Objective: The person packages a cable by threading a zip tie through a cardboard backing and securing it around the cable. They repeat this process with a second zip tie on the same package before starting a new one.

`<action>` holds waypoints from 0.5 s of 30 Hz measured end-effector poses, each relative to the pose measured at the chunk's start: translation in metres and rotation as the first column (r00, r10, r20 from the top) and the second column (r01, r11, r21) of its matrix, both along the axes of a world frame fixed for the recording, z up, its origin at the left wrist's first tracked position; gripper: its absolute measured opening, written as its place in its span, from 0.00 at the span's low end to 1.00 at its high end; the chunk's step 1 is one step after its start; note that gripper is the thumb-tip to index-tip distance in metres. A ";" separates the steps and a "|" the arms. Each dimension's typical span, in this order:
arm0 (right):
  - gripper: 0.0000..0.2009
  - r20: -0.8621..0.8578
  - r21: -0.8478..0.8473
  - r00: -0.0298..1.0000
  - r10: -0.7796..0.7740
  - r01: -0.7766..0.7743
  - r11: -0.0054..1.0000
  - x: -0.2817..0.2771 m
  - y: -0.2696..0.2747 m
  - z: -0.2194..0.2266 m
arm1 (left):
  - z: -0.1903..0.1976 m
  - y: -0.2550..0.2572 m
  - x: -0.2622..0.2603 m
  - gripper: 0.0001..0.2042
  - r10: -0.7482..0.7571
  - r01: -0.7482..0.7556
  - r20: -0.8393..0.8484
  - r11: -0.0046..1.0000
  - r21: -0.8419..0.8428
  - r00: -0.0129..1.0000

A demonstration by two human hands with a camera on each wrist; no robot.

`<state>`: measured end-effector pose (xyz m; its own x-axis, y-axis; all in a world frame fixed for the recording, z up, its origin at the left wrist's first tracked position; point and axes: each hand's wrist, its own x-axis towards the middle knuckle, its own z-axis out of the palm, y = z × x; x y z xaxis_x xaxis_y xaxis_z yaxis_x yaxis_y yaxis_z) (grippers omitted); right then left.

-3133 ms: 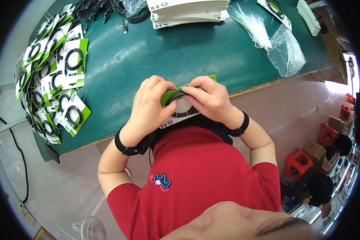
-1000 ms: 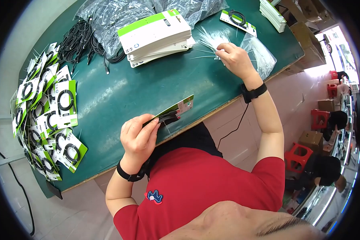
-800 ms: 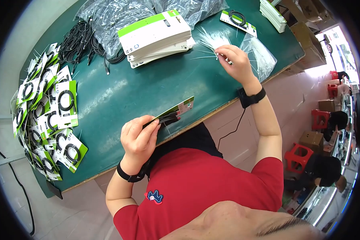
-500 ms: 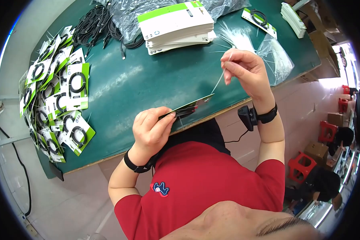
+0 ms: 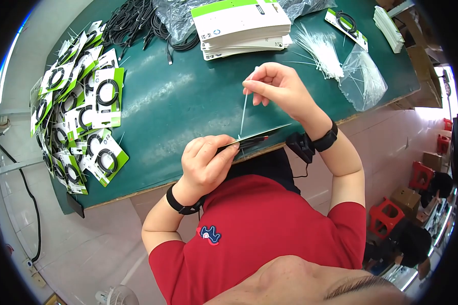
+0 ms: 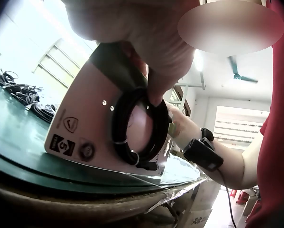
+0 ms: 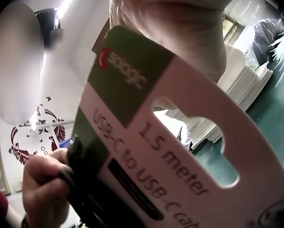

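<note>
In the head view my left hand (image 5: 207, 161) pinches one end of a green-and-white card, seen nearly edge-on, with a coiled black cable against it. The left wrist view shows the card (image 6: 85, 121) with the cable coil (image 6: 117, 124) pressed under a fingertip; a white tie passes round the coil low down. My right hand (image 5: 280, 91) pinches a thin white cable tie (image 5: 244, 114) between thumb and finger above the card, and the tie's lower end is at the card. Printed text and a hanging slot show on the card (image 7: 232, 123) in the right wrist view.
Carded cables (image 5: 107, 94) are heaped at the left of the green table (image 5: 163, 119). Farther back are loose black cables (image 5: 132, 25), a stack of cards (image 5: 241, 23), loose white ties (image 5: 323, 53) and a clear bag (image 5: 364, 81). The table's near edge runs below the hands.
The right hand has moved from the loose ties back over the card, bringing one white tie. The left hand keeps hold of the card, which has turned slightly. The head view has shifted.
</note>
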<state>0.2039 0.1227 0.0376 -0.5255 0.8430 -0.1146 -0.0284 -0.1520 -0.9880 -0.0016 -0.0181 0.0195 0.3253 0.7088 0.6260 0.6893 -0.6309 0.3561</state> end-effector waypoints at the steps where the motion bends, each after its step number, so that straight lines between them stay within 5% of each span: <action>1: 0.05 -0.002 -0.003 1.000 0.000 0.000 1.000 -0.002 0.001 -0.003 | 0.000 0.000 0.000 0.11 -0.001 0.001 0.002 1.000 0.001 1.000; 15: 0.11 0.074 -0.128 0.985 0.157 -0.146 0.981 -0.004 0.009 -0.031 | 0.000 0.001 -0.001 0.10 -0.016 0.016 -0.002 1.000 -0.008 1.000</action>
<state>0.2000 0.1318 0.0066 -0.6303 0.7314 -0.2602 0.0857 -0.2676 -0.9597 -0.0029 -0.0175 0.0195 0.3378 0.7083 0.6199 0.6799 -0.6391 0.3597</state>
